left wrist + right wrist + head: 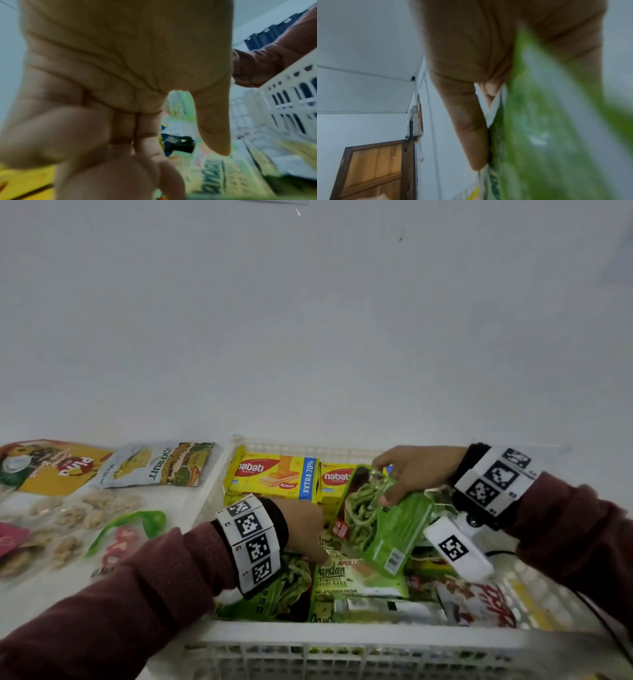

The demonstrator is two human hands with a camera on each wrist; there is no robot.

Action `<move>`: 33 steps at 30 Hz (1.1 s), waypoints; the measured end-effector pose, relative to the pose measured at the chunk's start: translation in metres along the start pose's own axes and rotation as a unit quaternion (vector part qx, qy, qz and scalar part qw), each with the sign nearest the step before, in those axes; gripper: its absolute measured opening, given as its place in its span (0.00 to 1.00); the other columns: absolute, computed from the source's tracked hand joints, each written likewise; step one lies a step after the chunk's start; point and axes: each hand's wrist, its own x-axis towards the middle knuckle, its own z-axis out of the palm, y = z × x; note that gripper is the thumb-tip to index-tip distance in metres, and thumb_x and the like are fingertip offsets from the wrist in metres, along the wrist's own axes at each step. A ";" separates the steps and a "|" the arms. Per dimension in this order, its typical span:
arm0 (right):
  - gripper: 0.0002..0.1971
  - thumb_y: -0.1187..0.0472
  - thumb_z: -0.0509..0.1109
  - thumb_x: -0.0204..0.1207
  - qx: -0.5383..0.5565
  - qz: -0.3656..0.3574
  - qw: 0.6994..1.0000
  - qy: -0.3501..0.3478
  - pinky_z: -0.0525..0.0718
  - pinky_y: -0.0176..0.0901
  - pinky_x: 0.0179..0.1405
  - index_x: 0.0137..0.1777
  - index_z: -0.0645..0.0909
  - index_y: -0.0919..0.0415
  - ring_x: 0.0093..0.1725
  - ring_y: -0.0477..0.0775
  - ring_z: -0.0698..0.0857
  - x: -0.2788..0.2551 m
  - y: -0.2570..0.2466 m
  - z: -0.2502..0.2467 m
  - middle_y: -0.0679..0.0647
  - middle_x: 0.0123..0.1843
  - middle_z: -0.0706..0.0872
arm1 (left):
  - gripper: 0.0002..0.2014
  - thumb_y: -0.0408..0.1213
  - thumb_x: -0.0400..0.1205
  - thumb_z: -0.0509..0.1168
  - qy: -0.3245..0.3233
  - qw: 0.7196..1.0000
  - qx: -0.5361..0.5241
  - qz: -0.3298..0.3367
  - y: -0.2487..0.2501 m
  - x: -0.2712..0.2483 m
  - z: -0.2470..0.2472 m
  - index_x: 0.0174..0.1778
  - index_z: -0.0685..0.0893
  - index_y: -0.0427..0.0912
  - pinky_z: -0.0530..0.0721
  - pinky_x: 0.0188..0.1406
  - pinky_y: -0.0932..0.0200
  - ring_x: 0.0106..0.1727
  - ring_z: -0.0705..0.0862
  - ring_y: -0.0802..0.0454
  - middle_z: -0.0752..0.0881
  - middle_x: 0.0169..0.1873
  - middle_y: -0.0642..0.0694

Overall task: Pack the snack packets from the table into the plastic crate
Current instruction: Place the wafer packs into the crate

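Right hand (416, 474) around green packet's (383, 525) top

I read "nabati WAFER" and "EXTRA 20%" on the yellow wafer pack (274, 475) in the crate, and "nabati" again on its neighbour (334, 479). The green cake packet (356, 577) under my hands says "Pandan Flavour Layer Cake" and "APOLLO". On the table, a white pouch (154, 463) shows "JACKFRUIT", its first letter cut off.

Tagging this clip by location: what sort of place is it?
Probably a plain room in a home: a bare white wall, a wooden door, and a white table with a plastic crate of snack packets.
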 end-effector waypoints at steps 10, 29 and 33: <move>0.24 0.65 0.63 0.78 -0.250 0.119 0.943 0.187 0.75 0.42 0.55 0.74 0.71 0.53 0.65 0.58 0.78 -0.051 0.032 -0.023 0.55 0.70 0.78 | 0.21 0.59 0.79 0.60 -0.067 0.996 0.028 -0.042 0.011 0.003 0.012 0.41 0.76 0.41 0.71 0.32 0.61 0.30 0.70 0.55 0.72 0.31 0.49; 0.45 0.53 0.78 0.68 -0.109 0.180 0.978 0.015 0.78 0.48 0.64 0.78 0.54 0.58 0.69 0.58 0.76 -0.008 0.071 0.054 0.58 0.75 0.72 | 0.21 0.51 0.83 0.54 0.014 0.997 0.002 -0.073 -0.004 -0.018 -0.021 0.27 0.67 0.43 0.68 0.32 0.60 0.33 0.71 0.52 0.69 0.28 0.49; 0.56 0.43 0.78 0.63 -0.123 0.166 0.978 0.042 0.72 0.58 0.72 0.81 0.43 0.50 0.74 0.61 0.70 -0.001 0.073 0.057 0.59 0.77 0.66 | 0.21 0.49 0.84 0.53 0.026 0.997 -0.014 -0.066 -0.005 -0.020 -0.023 0.27 0.66 0.43 0.67 0.30 0.63 0.30 0.69 0.54 0.69 0.29 0.49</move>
